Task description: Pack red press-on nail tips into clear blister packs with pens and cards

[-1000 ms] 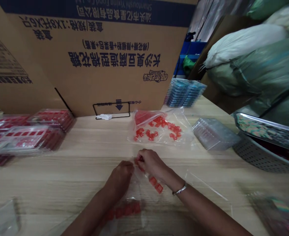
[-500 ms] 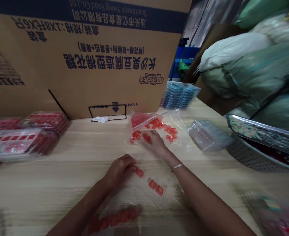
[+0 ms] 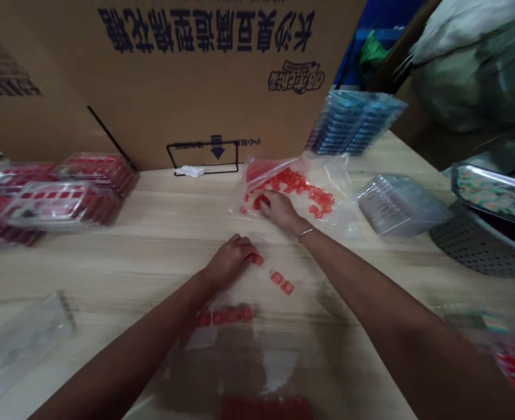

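My left hand (image 3: 231, 261) rests with curled fingers on a clear plastic tray (image 3: 257, 291) that lies on the wooden table (image 3: 152, 245); a few small red pieces (image 3: 281, 281) sit in the tray beside its fingertips. My right hand (image 3: 277, 209) reaches forward into an open clear bag (image 3: 327, 181) of loose red pieces (image 3: 316, 201). Its fingers are pinched around one red piece at the bag's near edge. A bracelet shows on that wrist.
A large printed cardboard box (image 3: 174, 81) stands at the back. Stacks of filled red trays (image 3: 60, 195) lie at the left, blue packs (image 3: 354, 122) and empty clear trays (image 3: 397, 204) at the right. A perforated basket (image 3: 480, 245) sits at the far right.
My right hand left the tray and went forward into the bag of red pieces, where it closed on one. The left hand stayed on the tray. The view tilted down.
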A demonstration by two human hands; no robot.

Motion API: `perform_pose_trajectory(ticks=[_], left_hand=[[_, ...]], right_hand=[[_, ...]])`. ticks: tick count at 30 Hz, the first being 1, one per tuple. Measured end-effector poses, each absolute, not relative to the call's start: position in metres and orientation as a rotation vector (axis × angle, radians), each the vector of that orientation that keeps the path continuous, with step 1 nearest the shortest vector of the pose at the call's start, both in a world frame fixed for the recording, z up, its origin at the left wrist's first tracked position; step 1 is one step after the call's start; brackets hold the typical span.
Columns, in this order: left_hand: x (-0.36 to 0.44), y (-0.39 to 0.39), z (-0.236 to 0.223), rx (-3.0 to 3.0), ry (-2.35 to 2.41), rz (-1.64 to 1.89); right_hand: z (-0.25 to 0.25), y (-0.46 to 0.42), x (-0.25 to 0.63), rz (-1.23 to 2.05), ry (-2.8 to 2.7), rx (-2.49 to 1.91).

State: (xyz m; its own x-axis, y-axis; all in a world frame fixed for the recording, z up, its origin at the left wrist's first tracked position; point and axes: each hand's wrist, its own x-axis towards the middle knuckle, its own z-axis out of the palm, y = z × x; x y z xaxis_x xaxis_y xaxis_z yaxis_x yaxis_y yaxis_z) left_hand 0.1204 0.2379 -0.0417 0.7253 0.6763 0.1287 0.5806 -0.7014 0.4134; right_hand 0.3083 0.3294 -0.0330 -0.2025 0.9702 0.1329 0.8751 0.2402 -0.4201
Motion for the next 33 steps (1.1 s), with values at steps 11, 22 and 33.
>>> perform_pose_trajectory(ticks=[11, 22, 33], left_hand=[[0.089, 0.252, -0.040, 2.615, 1.307, 0.470], [0.098, 0.174, -0.015, 2.481, 1.087, 0.450], [0.146, 0.155, -0.010, 2.417, 1.052, 0.242]], right_hand=[[-0.016, 0.131, 0.315, 0.499, -2.219, -1.470], [-0.020, 0.076, 0.342, 0.650, -1.747, -1.539], [-0.019, 0.120, 0.329, 0.518, -2.210, -1.609]])
